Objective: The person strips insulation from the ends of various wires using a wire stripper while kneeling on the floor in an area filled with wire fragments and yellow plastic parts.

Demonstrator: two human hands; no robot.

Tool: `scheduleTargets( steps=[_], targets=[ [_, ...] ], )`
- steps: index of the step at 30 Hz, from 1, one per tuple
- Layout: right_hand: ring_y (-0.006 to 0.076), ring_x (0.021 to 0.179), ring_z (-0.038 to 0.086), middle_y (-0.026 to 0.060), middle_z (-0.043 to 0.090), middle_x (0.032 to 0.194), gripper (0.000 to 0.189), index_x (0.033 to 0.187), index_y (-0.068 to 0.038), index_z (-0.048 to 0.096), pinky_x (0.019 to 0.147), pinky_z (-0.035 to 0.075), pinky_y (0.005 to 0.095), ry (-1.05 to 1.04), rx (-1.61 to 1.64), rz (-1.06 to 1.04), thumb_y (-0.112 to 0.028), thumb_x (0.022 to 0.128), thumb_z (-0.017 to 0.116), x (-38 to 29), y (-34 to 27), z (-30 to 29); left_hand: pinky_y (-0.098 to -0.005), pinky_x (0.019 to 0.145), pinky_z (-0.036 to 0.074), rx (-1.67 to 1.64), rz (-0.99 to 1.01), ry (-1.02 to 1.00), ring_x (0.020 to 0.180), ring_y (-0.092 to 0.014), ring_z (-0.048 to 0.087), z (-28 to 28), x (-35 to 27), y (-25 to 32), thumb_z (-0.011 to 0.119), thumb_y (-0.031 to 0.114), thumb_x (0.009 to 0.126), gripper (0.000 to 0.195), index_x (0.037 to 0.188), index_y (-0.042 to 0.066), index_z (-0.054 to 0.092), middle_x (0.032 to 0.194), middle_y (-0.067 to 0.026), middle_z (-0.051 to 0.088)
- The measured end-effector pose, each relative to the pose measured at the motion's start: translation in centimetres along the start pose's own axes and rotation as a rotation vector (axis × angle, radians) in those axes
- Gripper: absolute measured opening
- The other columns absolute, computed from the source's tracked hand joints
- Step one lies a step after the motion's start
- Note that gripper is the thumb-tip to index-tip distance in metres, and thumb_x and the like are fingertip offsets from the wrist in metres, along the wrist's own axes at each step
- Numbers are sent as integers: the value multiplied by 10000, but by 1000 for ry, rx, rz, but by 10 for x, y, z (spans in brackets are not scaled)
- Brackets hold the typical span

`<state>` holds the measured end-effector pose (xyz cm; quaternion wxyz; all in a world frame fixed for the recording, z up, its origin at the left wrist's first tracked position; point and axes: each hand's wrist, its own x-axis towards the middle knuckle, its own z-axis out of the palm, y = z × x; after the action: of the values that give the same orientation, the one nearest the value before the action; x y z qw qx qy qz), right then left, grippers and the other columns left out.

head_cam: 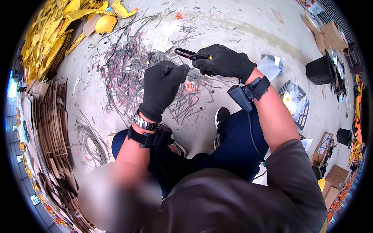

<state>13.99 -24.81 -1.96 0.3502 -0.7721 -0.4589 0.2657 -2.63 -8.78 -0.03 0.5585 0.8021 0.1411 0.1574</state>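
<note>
My right hand (223, 62), in a black knit glove, grips a pair of dark wire-stripper pliers (186, 54) with a trace of yellow at the handle. The jaws point left, above my other hand. A thin reddish strand shows at the jaws, perhaps a wire. My left hand (161, 87), gloved alike, is curled with thumb and fingertips together just below the jaws. Whether something thin is pinched there cannot be made out. Beneath both hands a wide heap of cut wires (125, 72), mostly grey and black with red pieces, covers the concrete floor.
Flattened cardboard (54, 125) is stacked at left, beside a loose coil of cable (91, 141). Yellow plastic shells (49, 38) pile up behind it. At right are a black bin (320, 68), a plastic bag (294, 99) on a black crate, and cardboard boxes (335, 177).
</note>
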Motion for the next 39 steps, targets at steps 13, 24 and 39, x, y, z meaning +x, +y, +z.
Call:
scheduleTargets(
  steps=[13,24,39],
  targets=[
    [160,664,622,95,693,744,345,962,-1,711,650,498,335,36,26,-69,-342,944,667,1,-7,0,-315,494,393,58,74,24,500,-111,478,11,-12,0,719,154,834,274,643,4,592,533,-80,528],
    [161,661,592,94,685,749,374,985,-16,718,655,489,339,89,-31,-138,-383,943,659,3,-5,-1,-324,470,390,67,70,36,469,-117,481,11,-18,6,721,145,820,261,623,15,611,508,-78,539],
    [194,702,629,106,689,770,361,969,-15,710,692,497,348,173,61,-66,-370,952,645,5,4,-7,-263,543,413,57,-1,-7,575,-63,533,10,-17,-4,714,151,890,207,738,11,708,606,-29,628]
  ],
)
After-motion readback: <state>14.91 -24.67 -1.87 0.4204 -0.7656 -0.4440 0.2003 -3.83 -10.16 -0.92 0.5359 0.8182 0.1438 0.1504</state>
